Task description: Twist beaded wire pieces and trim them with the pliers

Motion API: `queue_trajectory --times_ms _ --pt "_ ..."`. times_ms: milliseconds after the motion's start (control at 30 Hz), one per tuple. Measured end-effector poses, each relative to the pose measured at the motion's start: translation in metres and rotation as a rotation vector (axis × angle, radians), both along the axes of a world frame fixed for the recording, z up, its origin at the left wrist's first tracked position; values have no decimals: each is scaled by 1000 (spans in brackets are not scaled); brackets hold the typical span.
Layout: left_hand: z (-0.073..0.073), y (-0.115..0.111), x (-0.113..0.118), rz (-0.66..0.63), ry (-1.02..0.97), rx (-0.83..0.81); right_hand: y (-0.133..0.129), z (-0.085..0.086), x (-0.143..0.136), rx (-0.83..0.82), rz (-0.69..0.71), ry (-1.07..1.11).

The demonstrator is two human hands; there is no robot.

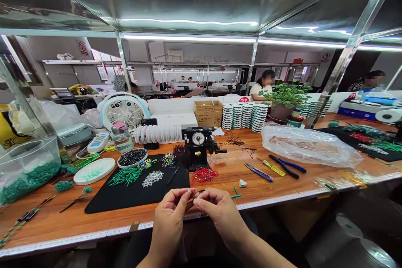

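My left hand (171, 217) and my right hand (222, 213) meet at the table's front edge, thumbs and fingertips pinched together. Between them runs a thin dark reddish cord (193, 194), mostly hidden by the fingers. Just beyond lies a pile of red cord pieces with small green bits (204, 174). To the left, a black mat (125, 201) carries green sticks (125, 176), small silvery pieces (153, 179), multicoloured beads (168, 159) and a dish of glossy black beads (132, 158). Behind the red pile stands a black hand-crank winder (198, 146) with a dial and white spools (161, 134).
Right of my hands lie a small white block (242, 183), snips (259, 172), a yellow-handled screwdriver (274, 168) and blue pliers (287, 166). A plastic bag (307, 146), stacked spools (245, 117), a carton (207, 114) and a fan (124, 113) stand farther back. People sit beyond.
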State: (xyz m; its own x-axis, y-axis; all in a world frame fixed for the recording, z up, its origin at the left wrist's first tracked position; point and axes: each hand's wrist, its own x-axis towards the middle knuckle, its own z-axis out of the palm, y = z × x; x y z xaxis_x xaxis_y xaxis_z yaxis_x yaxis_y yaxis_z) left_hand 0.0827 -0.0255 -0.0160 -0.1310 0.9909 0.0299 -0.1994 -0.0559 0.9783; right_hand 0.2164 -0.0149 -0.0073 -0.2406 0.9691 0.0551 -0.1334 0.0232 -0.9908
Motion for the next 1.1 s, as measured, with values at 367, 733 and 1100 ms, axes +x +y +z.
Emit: queue_trajectory --times_ms 367,733,1100 --pt "-20 5 -4 71 370 269 7 -2 2 36 -9 -42" --pt "-3 18 17 -72 420 360 16 -4 12 31 -33 257" --pt "-12 28 20 -130 560 350 40 -12 32 -117 -133 593"
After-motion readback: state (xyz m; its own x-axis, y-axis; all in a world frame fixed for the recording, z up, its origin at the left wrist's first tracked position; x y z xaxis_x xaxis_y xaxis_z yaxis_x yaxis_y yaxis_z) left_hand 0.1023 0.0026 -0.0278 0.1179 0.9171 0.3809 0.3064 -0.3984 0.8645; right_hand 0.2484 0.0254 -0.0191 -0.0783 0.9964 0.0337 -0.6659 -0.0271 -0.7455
